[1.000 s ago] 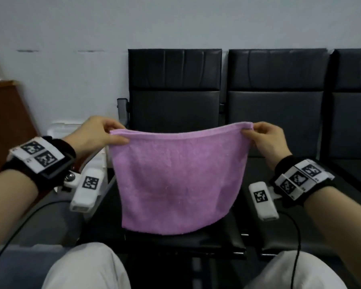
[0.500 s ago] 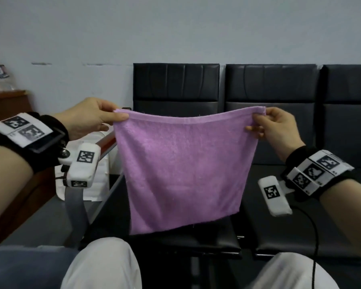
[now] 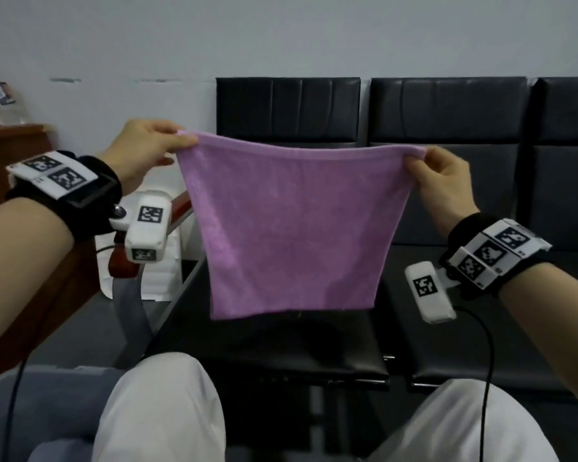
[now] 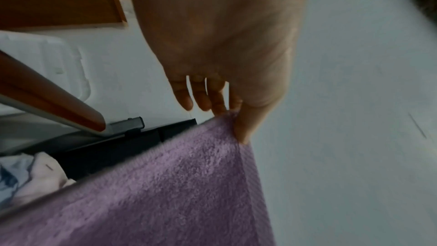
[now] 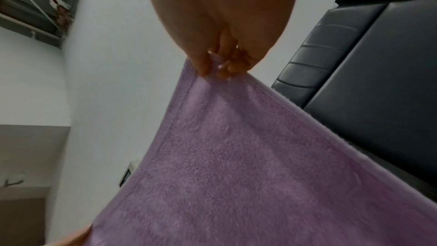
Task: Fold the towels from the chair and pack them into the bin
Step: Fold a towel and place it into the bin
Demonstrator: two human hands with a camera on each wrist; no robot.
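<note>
Purple terry cloth hangs spread in the air: the towel (image 3: 294,235) is held up by its two top corners over the seat of a black padded chair (image 3: 281,341), its lower edge hanging free above the seat. The left hand (image 3: 144,148) has its grip pinched on the top left corner, the thumb pressing the hem against the fingers; the left wrist view shows the thumb (image 4: 246,124) on the cloth while the other fingers hang straight beside it. The right hand (image 3: 444,185) has its grip pinched on the top right corner, fingertips (image 5: 224,68) bunched on the hem. The top edge sags a little between the two hands.

A white bin (image 3: 167,275) stands to the left of the chair, beside a brown wooden armrest (image 3: 181,208); only part of its side shows in the head view, and its rim (image 4: 78,74) shows in the left wrist view, but what it holds cannot be told. More black chairs (image 3: 454,135) line the white wall (image 3: 281,35) behind.
</note>
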